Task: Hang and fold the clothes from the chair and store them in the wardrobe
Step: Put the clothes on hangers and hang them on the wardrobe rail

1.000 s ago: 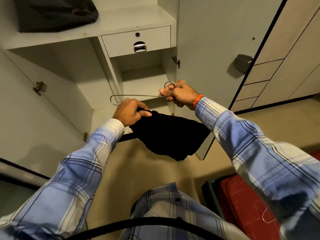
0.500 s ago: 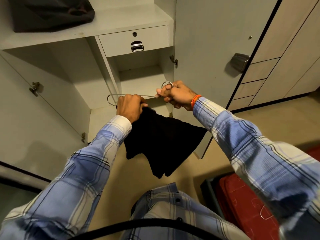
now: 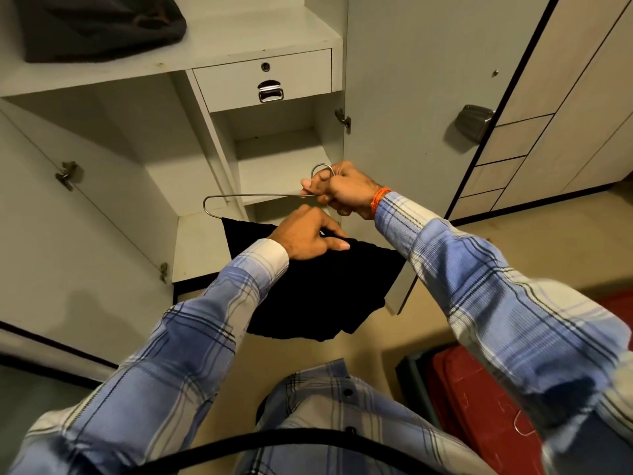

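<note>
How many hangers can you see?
1. The metal hanger is held in front of the open wardrobe, carrying the black garment. Others may be hidden.

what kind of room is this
Probably a bedroom: an open wardrobe with shelves and a drawer, a wire hanger with a black garment in the hands, more cupboards beside it.

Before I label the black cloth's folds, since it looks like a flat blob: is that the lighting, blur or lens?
Head view: the black cloth is underexposed, so no folds or texture show; the wire hanger and both hands, left and right, are fairly sharp; the wide lens bends the wardrobe edges and stretches the sleeves near the frame's borders, where they smear.
</note>
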The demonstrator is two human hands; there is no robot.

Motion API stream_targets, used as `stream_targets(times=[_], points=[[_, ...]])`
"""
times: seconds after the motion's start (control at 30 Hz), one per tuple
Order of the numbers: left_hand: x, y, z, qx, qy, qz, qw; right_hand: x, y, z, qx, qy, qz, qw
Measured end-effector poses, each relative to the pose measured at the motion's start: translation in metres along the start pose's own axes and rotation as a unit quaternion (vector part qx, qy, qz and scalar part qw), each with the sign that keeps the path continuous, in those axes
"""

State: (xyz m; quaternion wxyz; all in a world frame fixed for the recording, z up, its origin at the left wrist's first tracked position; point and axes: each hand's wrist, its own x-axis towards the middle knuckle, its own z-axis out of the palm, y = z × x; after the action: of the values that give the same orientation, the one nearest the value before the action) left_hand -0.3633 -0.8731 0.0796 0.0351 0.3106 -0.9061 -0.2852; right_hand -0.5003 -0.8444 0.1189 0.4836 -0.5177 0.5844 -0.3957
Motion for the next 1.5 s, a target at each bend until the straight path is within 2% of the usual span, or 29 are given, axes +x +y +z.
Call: stream_targets(times=[0.13,0.17,0.2,0.27,0.37,0.53,1.0,1.07,1.13,1.23,1.3,1.33,1.43,1.5], points=[[0.001,0.003,0.014,-0.025,0.136,-0.050,0.989,-0.001,-0.002,0.000,-0.008,-0.006,-0.005,1.000],[0.002,0.004,0.016,-0.030,0.147,-0.054,0.987,-0.002,-0.003,0.000,-0.013,-0.009,-0.006,1.000],[0.002,0.005,0.016,-0.032,0.133,-0.050,0.989,-0.001,-0.004,0.000,-0.020,-0.011,-0.005,1.000],[0.000,0.005,0.012,-0.019,0.055,-0.031,0.998,-0.001,-0.003,-0.001,-0.036,-0.012,0.001,0.999],[-0.005,0.000,0.004,0.051,-0.019,-0.030,0.998,0.000,0.000,-0.004,-0.051,-0.002,0.007,0.999],[-0.011,-0.029,-0.004,0.145,0.010,-0.048,0.988,0.001,0.003,-0.011,-0.054,0.012,0.013,0.998],[-0.020,-0.048,-0.008,0.150,0.059,-0.060,0.985,0.010,0.007,-0.009,-0.063,0.019,-0.002,0.998],[-0.021,-0.044,-0.006,0.140,0.095,-0.044,0.985,0.011,0.008,-0.008,-0.065,0.014,-0.005,0.998],[-0.023,-0.039,-0.005,0.098,0.198,0.006,0.975,0.013,0.010,-0.008,-0.064,0.010,-0.008,0.998],[-0.026,-0.033,-0.006,0.085,0.389,0.079,0.914,0.015,0.011,-0.012,-0.058,0.010,-0.006,0.998],[-0.025,-0.033,-0.015,0.103,0.429,0.063,0.895,0.015,0.011,-0.014,-0.056,0.004,-0.006,0.998],[-0.023,-0.035,-0.021,0.106,0.409,0.044,0.905,0.016,0.010,-0.015,-0.056,-0.001,-0.008,0.998],[-0.018,-0.038,-0.041,0.069,0.251,-0.009,0.965,0.018,0.009,-0.014,-0.064,-0.018,-0.020,0.998],[-0.016,-0.035,-0.047,0.056,0.195,-0.043,0.978,0.021,0.009,-0.013,-0.069,-0.021,-0.027,0.997]])
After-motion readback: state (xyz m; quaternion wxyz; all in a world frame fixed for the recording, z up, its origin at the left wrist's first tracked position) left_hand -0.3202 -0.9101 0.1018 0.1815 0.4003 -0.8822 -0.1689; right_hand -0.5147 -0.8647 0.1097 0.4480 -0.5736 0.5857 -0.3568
